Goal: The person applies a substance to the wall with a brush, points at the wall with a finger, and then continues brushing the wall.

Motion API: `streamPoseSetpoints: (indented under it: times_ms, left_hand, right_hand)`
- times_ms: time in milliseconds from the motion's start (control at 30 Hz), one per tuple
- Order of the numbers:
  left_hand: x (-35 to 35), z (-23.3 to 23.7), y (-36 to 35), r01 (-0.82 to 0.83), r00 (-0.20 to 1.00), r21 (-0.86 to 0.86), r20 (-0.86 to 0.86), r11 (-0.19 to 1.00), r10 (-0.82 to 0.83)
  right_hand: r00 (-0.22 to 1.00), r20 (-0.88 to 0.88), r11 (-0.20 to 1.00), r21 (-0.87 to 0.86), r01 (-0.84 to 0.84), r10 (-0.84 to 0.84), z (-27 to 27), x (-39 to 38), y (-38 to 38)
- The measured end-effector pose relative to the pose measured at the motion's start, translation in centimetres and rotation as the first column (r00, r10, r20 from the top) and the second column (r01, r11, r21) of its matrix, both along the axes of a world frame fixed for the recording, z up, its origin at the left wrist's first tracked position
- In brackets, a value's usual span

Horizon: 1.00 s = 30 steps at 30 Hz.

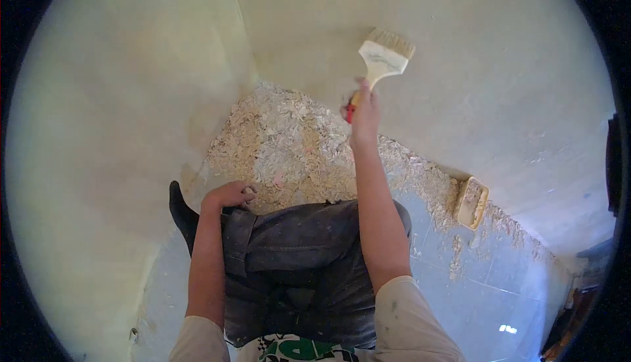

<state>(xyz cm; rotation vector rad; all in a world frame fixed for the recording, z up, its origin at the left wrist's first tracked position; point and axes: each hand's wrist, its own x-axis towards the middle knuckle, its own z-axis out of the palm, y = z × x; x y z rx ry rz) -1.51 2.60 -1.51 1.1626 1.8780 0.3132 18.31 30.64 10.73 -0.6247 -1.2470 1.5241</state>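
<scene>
Sitting near yellow tray (483, 203), pale-smeared inside. Gripping brush (383, 60) in outstretched right hand (365, 113). Curling left hand (231, 194) loosely — cannot tell if empty.

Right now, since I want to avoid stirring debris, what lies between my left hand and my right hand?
In the head view, loose flakes show between your left hand and your right hand, which holds the flat paintbrush.

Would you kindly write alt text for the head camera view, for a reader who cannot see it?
A person's right hand holds a wide brush before a pale wall; the left hand is beside dark trousers. Scraps litter the floor along the wall, with a yellowish tub among them.
</scene>
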Motion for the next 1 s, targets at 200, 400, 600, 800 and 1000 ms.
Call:
streamPoseSetpoints:
  times_ms: [200, 400, 600, 800, 1000]
  left_hand:
    - [1.9, 2.6, -0.4, -0.053, 0.999, -0.075, -0.008, 0.996, 0.053]
    - [0.7, -0.4, -1.6, -0.025, 0.996, 0.042, -0.089, 0.999, 0.028]
    - [1.0, 0.0, -1.3, 0.017, 0.991, -0.021, -0.135, 1.000, -0.020]
    - [1.9, 2.2, -0.8, -0.040, 0.999, -0.084, -0.014, 0.996, 0.039]
    - [1.5, 1.2, -1.0, -0.003, 0.998, -0.029, -0.069, 1.000, 0.001]
  right_hand:
    - [0.965, 0.026, 0.848, -0.485, -0.215, 0.260, -7.1, -0.4, 1.9]
    - [0.954, -0.088, 0.679, -0.684, -0.267, 0.286, -8.0, -0.5, 1.9]
    - [0.973, 0.230, 0.999, -0.023, -0.029, 0.033, -1.0, 0.9, -0.7]
    - [0.996, -0.004, 0.940, -0.330, -0.086, 0.089, -3.7, 0.5, 1.1]
    - [0.940, -0.282, 0.566, -0.751, -0.341, 0.191, -9.5, -0.2, 4.2]
